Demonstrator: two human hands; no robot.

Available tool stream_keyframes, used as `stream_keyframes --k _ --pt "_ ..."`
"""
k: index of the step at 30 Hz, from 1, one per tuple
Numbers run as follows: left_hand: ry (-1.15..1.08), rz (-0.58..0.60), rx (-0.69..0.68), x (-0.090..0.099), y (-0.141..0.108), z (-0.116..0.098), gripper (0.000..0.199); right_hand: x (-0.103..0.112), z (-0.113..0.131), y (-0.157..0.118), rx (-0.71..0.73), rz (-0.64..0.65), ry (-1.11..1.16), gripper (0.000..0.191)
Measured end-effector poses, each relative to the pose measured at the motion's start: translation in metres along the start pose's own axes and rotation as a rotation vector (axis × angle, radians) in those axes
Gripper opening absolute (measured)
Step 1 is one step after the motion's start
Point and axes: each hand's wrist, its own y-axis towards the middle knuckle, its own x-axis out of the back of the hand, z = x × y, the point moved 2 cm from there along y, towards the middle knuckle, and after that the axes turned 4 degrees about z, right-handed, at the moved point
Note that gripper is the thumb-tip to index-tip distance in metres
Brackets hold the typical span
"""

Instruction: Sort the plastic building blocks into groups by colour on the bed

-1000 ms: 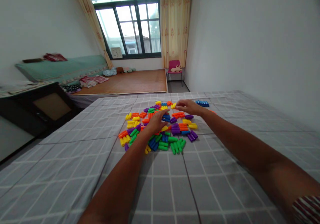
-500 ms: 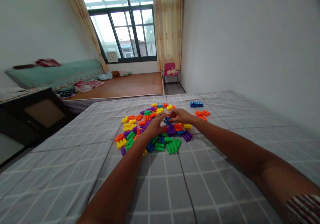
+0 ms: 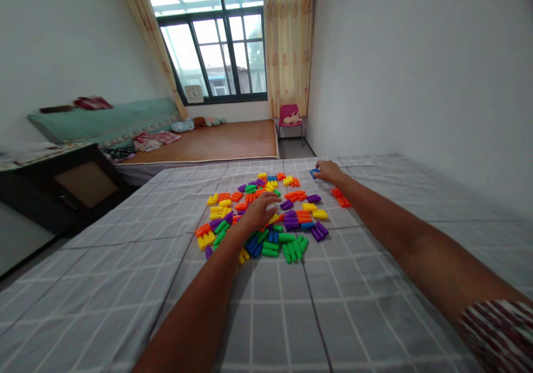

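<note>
A heap of colourful plastic building blocks point(image 3: 292, 249), made of joined tubes in green, purple, orange, yellow and blue, is spread over the cloth. My left hand point(image 3: 259, 213) hovers over the middle of it, fingers apart and curved, holding nothing I can see; it covers some blocks. Farther back on the right, my right hand point(image 3: 328, 171) has its fingers closed around a blue building block point(image 3: 313, 173) by the blue row, most of which the hand hides. Orange blocks point(image 3: 340, 197) lie just below my right wrist, partly behind the forearm.
A grey checked cloth point(image 3: 275, 317) covers the surface under the blocks. Beyond its far edge are a low bed point(image 3: 237, 140), a pink chair point(image 3: 288, 112) and a window. A dark cabinet point(image 3: 75, 187) stands at left, and a white wall runs along the right.
My right hand has moved from the heap, beside my left hand, to the blue row at the back right, carrying a blue block. My left hand stays over the heap. The view has shifted slightly.
</note>
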Motion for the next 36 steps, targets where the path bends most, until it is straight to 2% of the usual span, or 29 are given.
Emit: stream_keyframes --k 3,6,11,13,17,21,23,26,29,31,33,36 --pt "0.011 0.001 -0.008 0.001 -0.002 0.002 0.029 -0.010 0.010 0.010 0.003 0.064 -0.092 0.045" --pt "0.013 -0.014 -0.020 0.006 -0.003 0.001 0.029 -0.007 0.007 0.019 -0.024 0.097 -0.142 0.048" --pt "0.015 -0.030 -0.002 0.017 -0.001 -0.002 0.031 0.003 0.004 0.027 0.199 0.153 -0.152 0.049" --pt "0.022 -0.051 0.019 0.023 0.000 -0.001 0.031 0.001 0.003 0.026 0.235 0.186 -0.174 0.050" --pt "0.039 -0.141 0.079 0.039 -0.003 0.010 0.027 -0.007 -0.005 0.021 0.216 0.217 -0.250 0.042" --pt "0.075 -0.224 0.232 0.059 -0.011 0.031 0.028 0.000 -0.003 0.015 0.210 0.166 -0.239 0.053" --pt "0.096 -0.205 0.310 0.065 -0.016 0.042 0.029 0.012 0.017 0.007 0.302 0.084 -0.176 0.053" --pt "0.118 -0.121 0.362 0.066 -0.024 0.054 0.029 0.026 0.071 -0.022 0.547 0.038 0.009 0.038" --pt "0.084 0.069 0.320 0.059 -0.029 0.058 0.027 0.026 0.136 -0.071 0.845 0.206 0.222 0.023" --pt "0.067 0.122 0.288 0.056 -0.031 0.058 0.028 0.020 0.171 -0.108 1.011 0.266 0.331 0.022" --pt "0.078 0.095 0.284 0.054 -0.033 0.058 0.030 0.013 0.194 -0.139 1.174 0.263 0.386 0.029" --pt "0.083 0.059 0.302 0.051 -0.035 0.061 0.031 0.005 0.200 -0.161 1.294 0.235 0.368 0.040"
